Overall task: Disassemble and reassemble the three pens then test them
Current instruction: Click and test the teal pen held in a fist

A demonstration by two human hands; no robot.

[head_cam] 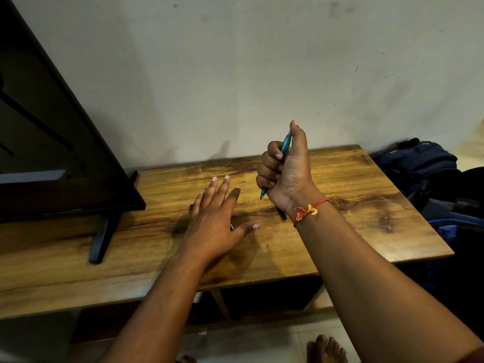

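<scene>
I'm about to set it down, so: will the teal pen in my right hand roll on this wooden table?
Probably, since the teal pen looks slim and round and the table looks smooth and level. It is likely stiff and light: the right hand holds it upright in one fist without it bending.

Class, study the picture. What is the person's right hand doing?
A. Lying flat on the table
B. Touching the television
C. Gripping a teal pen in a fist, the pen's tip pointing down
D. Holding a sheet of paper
C: the right hand has its fingers curled round the teal pen, tip down over the wooden table, while the left hand is spread open.
</scene>
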